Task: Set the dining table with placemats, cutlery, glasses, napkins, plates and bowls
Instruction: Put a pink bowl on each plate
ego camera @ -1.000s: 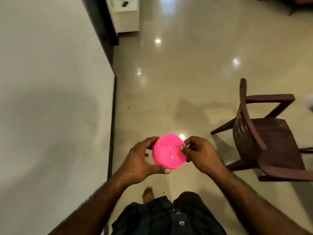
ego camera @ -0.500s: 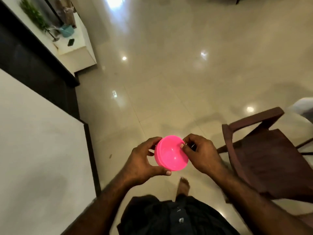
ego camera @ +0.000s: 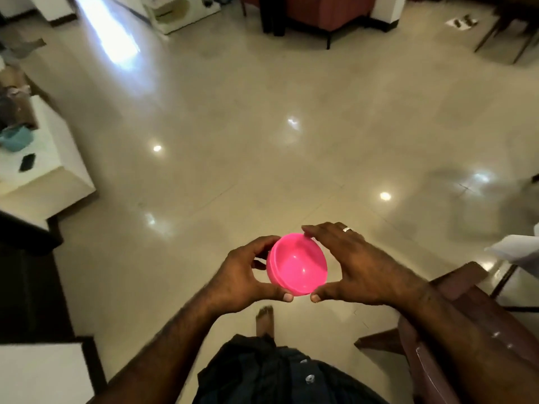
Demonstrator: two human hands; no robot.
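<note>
The person is holding a pink bowl (ego camera: 297,265) in front of the tummy, above the shiny floor (ego camera: 262,141). The left hand (ego camera: 245,277) and the right hand (ego camera: 361,269) are both wrapping their fingers (ego camera: 287,297) around its sides. The bowl is tipping a little toward the person, and both hands are equally close. The dining worktop is not showing clearly. A brown chair (ego camera: 455,316) is partly cut off on the right.

A home living area: glossy beige tiled floor (ego camera: 262,126), brown wooden armchair (ego camera: 455,330), red sofa (ego camera: 323,10), low white cabinet (ego camera: 55,158).
</note>
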